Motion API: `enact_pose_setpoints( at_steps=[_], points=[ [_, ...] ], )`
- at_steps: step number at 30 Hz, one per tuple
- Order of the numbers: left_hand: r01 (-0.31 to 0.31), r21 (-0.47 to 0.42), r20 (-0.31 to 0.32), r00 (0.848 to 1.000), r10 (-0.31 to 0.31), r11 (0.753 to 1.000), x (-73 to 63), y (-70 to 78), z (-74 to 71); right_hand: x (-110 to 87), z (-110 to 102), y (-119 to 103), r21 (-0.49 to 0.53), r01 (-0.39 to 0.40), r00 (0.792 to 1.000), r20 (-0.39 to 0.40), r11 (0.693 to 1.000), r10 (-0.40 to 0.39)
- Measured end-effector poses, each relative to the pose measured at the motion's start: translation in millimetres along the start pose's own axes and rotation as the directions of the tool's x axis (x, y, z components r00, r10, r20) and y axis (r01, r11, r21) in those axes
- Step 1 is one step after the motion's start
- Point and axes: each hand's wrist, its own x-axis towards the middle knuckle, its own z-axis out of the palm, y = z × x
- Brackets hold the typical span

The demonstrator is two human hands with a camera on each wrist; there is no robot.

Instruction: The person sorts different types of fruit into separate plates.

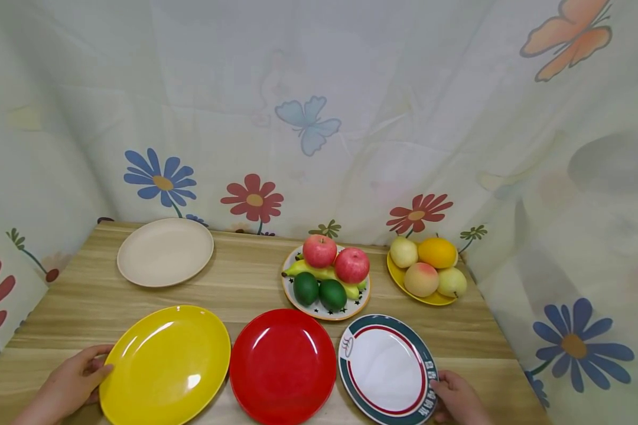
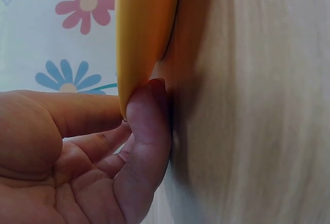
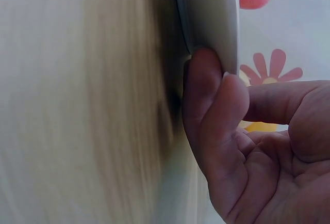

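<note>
At the lower left of the head view my left hand (image 1: 71,381) pinches the left rim of a large yellow plate (image 1: 166,363). The left wrist view shows its fingers (image 2: 147,118) under the rim and the thumb on the other side. My right hand (image 1: 457,398) pinches the right rim of a white plate (image 1: 387,369) with a green border, fingers (image 3: 206,82) beneath it in the right wrist view. Between these two plates lies a red plate (image 1: 283,366). All three bear no food.
At the back left lies a beige plate (image 1: 165,252). A patterned plate (image 1: 319,311) behind the red one bears apples, bananas and green avocado-like fruit. Further right, a small yellow plate (image 1: 430,297) holds several fruits. Flowered cloth (image 1: 308,177) hangs behind the wooden table (image 1: 250,262).
</note>
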Motion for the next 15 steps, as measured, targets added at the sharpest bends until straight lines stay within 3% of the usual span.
enact_pose_setpoints(
  at_steps=[15],
  points=[
    [0.023,0.006,0.004,1.000,-0.023,1.000,1.9,0.2,-0.3,-3.1,4.3,-3.2,-0.012,0.034,0.999,-0.007,0.999,-0.034]
  ],
)
